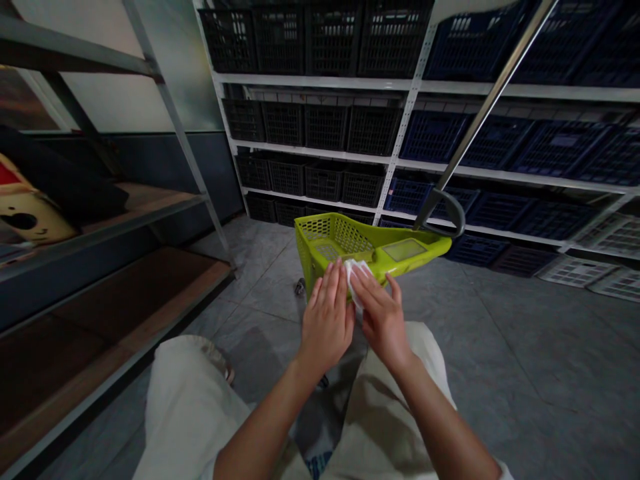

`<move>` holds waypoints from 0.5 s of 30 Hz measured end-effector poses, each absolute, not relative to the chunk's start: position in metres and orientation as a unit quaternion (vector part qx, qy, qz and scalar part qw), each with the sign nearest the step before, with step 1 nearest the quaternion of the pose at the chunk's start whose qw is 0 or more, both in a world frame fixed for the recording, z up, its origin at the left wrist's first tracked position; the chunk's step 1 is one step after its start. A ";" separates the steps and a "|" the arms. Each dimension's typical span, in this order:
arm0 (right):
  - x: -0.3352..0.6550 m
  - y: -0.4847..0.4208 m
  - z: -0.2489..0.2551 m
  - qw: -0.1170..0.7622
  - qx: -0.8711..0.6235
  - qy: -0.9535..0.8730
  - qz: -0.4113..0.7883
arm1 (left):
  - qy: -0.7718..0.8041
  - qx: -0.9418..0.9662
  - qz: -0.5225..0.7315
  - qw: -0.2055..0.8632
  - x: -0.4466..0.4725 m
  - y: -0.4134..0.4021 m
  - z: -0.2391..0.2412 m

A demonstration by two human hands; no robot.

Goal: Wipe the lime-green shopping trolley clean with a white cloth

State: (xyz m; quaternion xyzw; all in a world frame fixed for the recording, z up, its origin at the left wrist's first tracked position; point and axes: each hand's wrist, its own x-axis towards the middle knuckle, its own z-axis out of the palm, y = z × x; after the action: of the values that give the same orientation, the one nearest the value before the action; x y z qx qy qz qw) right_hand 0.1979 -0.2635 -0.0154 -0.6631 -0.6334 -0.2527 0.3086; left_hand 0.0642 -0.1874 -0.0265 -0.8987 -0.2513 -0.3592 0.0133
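Observation:
A small yellow-green plastic shopping cart (305, 257) with perforated basket walls stands in front of my knees. My left hand (327, 320) rests against its near side, fingers stretched out and side by side. Beside it, my right hand (383, 313) presses a crumpled white tissue (353, 273) to the cart near the handle end. The tissue is partly covered by the right fingers. A grey hooked handle piece (453, 212) and a long metal pole (493, 100) rise from the cart's right end. One caster (300, 287) shows at the lower left of the basket.
White-framed shelving (315, 81) at the back bears rows of black crates (325, 127) and blue crates (435, 137). At left a metal rack with wooden shelves (135, 280) carries a cartoon-faced item (37, 217) and dark cloth (65, 177). Grey tiles (500, 347) cover the floor.

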 end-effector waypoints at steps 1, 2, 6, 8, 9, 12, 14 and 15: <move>0.196 -0.264 -0.015 0.299 -0.651 -0.654 -0.243 | -0.252 -0.899 -0.359 0.013 0.063 -0.187 -0.027; 0.198 -0.265 -0.014 0.293 -0.650 -0.658 -0.242 | -0.254 -0.898 -0.359 0.012 0.062 -0.186 -0.027; 0.224 -0.263 -0.012 0.320 -0.708 -0.556 -0.296 | -0.252 -0.896 -0.366 0.007 0.061 -0.185 -0.026; 0.225 -0.260 -0.013 0.339 -0.723 -0.514 -0.313 | -0.251 -0.896 -0.367 0.005 0.062 -0.186 -0.026; 0.220 -0.260 -0.013 0.341 -0.720 -0.521 -0.308 | -0.251 -0.896 -0.366 0.005 0.063 -0.186 -0.026; 0.199 -0.259 -0.012 0.315 -0.674 -0.617 -0.256 | -0.252 -0.897 -0.363 0.004 0.063 -0.186 -0.026; 0.196 -0.260 -0.011 0.295 -0.654 -0.656 -0.234 | -0.252 -0.899 -0.359 0.005 0.061 -0.185 -0.026; 0.200 -0.261 -0.010 0.295 -0.658 -0.651 -0.238 | -0.252 -0.899 -0.358 0.005 0.061 -0.185 -0.026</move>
State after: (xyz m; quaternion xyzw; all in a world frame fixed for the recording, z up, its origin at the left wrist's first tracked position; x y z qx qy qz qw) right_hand 0.2001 -0.2607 -0.0105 -0.6582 -0.6507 -0.2375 0.2947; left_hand 0.0607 -0.1846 -0.0264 -0.8992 -0.2519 -0.3577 0.0054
